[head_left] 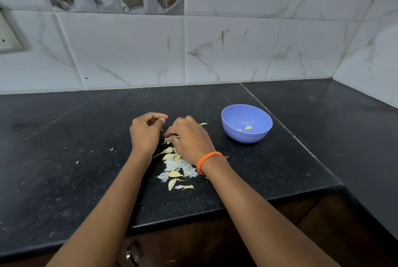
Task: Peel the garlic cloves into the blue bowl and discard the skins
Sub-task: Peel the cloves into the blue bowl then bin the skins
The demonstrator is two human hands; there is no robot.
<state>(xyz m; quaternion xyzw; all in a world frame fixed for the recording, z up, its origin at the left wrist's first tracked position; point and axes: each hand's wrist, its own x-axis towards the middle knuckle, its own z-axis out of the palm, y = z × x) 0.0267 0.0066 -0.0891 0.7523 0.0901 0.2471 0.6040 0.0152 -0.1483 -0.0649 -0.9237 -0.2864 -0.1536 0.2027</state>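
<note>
Skins (175, 166) piled near counter edge; left hand (146, 132) curled, contents unclear, right hand (189, 137) pinching clove, blue bowl (246, 123) within reach.

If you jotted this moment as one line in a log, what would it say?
stage: peeling | left hand: fingers curled | right hand: picking in garlic pile | blue bowl: a few peeled cloves

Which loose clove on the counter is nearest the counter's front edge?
The clove at the bottom of the skins, a pale yellow sliver standing almost upright in the image. The other cloves lie higher, closer to the hands.
</note>
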